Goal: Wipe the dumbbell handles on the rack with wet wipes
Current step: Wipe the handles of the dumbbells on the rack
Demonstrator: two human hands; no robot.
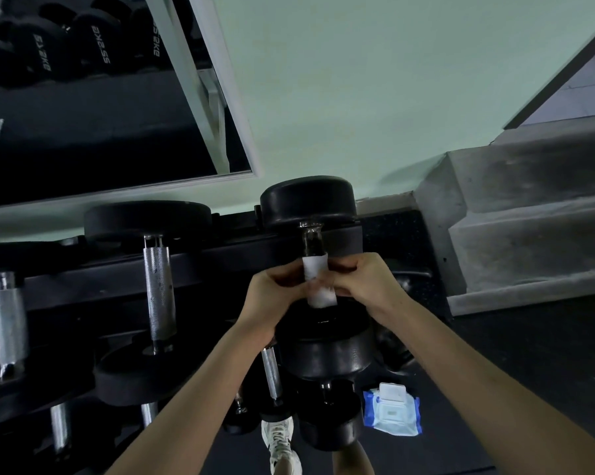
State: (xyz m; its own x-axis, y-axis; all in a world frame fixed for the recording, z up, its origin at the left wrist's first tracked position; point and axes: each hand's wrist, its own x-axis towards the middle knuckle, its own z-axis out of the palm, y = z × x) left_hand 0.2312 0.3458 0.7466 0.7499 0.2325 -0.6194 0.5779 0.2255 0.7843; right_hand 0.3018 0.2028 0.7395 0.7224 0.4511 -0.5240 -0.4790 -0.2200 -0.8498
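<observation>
Gym, dumbbells (pixel 157 293) on black rack (pixel 220 258), wall mirror (pixel 117 114), rubber floor (pixel 529 354)

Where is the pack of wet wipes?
The wipes pack lies on the floor, lower right of centre in the head view, just right of the lowest dumbbell.

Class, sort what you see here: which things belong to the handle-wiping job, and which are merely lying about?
Job: wet wipe, gripped by left hand and right hand round the dumbbell handle; wipes pack on the floor; rack; neighbouring dumbbell.
Lying about: mirror; concrete steps; shoe.
</observation>
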